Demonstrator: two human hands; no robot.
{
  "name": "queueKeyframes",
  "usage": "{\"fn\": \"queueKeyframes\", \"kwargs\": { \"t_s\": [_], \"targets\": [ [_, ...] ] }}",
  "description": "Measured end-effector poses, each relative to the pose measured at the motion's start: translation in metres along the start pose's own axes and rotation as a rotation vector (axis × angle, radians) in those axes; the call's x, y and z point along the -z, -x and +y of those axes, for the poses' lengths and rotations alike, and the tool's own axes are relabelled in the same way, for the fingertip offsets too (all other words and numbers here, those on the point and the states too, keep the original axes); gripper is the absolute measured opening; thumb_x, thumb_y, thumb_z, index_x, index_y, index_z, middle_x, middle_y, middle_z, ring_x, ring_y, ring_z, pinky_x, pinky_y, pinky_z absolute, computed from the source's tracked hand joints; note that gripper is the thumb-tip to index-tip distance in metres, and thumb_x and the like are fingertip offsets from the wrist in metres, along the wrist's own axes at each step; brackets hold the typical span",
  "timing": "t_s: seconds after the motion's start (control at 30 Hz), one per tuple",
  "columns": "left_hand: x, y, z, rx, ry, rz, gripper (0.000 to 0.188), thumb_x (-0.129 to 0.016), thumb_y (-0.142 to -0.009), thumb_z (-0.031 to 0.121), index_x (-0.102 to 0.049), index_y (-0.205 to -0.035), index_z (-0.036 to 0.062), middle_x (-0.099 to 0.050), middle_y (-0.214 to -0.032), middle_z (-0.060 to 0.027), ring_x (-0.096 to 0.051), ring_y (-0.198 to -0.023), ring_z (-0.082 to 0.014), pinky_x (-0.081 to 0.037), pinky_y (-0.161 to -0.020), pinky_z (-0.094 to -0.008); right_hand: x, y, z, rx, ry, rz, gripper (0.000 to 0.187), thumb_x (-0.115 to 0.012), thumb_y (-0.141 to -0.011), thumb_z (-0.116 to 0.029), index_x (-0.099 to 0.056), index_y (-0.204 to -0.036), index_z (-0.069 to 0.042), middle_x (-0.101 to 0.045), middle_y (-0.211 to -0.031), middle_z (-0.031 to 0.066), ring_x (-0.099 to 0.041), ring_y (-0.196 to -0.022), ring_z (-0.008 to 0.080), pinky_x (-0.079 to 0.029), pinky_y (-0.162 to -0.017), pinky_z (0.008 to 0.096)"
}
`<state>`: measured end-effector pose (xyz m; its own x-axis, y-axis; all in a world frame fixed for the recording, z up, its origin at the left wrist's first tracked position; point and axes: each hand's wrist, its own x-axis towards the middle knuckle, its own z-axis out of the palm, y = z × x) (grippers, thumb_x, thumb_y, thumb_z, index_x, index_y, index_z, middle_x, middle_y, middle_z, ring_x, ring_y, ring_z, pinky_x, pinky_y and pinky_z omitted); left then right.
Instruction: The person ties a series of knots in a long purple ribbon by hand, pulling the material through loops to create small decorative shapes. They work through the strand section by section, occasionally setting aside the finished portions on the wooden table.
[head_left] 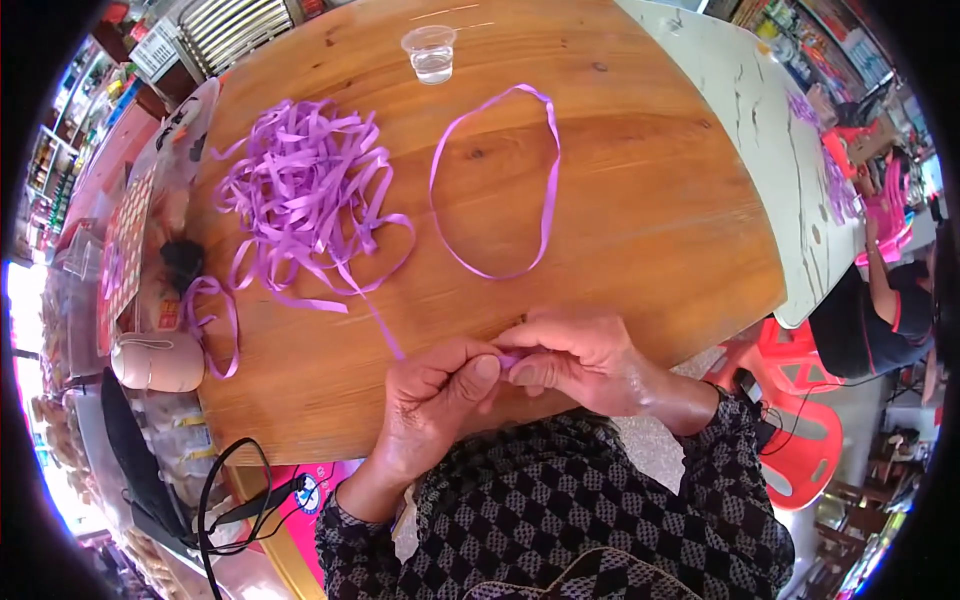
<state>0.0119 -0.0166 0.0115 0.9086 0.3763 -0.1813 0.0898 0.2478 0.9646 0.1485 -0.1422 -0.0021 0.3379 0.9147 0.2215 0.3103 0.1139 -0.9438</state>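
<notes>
Close to the table's near edge, my left hand (440, 385) and my right hand (575, 362) meet fingertip to fingertip. Both pinch a purple ribbon (511, 358), of which only a short bit shows between the fingers. From my left hand a strip runs up and left into a tangled pile of purple ribbon (300, 190) on the table. Right of the pile, a single ribbon loop (552, 190) lies by itself, roughly oval. Whether the piece in my fingers is knotted or folded cannot be made out.
The wooden table (640, 230) carries a clear plastic cup (432, 60) at its far side. Another small ribbon loop (236, 330) hangs at the left edge, beside a pale pink cylindrical object (160, 362). Red plastic chairs (805, 440) and another person (880, 310) are at the right.
</notes>
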Motion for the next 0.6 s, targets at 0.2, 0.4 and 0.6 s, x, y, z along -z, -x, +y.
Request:
{"fn": "queueKeyframes", "kwargs": {
  "t_s": [0.2,0.4,0.6],
  "targets": [
    [0.031,0.009,-0.002,0.072,-0.186,-0.118,0.014,-0.061,-0.085,0.012,-0.064,-0.090,-0.0007,-0.060,-0.078,-0.0017,-0.047,-0.060,-0.0039,-0.037,-0.053,-0.0172,0.018,-0.003,0.007,0.203,0.388,0.092,0.017,-0.071,-0.070,-0.008,-0.063,-0.085,-0.005,-0.056,-0.069,0.0054,-0.053,-0.062,0.0209,-0.041,-0.056,0.0312],
    [0.019,0.001,-0.010,-0.034,0.502,-0.011,0.041,-0.066,-0.073,0.003,-0.054,-0.112,0.0003,-0.062,-0.101,-0.0154,-0.041,-0.047,-0.0047,-0.034,-0.045,-0.0184,-0.005,0.011,0.017,0.325,0.618,0.093,0.021,-0.070,-0.061,-0.007,-0.062,-0.080,-0.006,-0.053,-0.069,0.0027,-0.049,-0.063,0.0202,-0.038,-0.056,0.0331],
    [0.007,0.006,-0.015,-0.074,-0.090,0.038,0.040,-0.063,-0.073,-0.004,-0.052,-0.111,0.0021,-0.059,-0.095,-0.0037,-0.051,-0.070,-0.0055,-0.042,-0.059,-0.0188,-0.014,0.010,-0.008,0.501,0.802,0.051,0.030,-0.066,-0.055,-0.010,-0.061,-0.084,-0.004,-0.049,-0.072,0.0038,-0.047,-0.065,0.0202,-0.035,-0.057,0.0345]
  ]
}}
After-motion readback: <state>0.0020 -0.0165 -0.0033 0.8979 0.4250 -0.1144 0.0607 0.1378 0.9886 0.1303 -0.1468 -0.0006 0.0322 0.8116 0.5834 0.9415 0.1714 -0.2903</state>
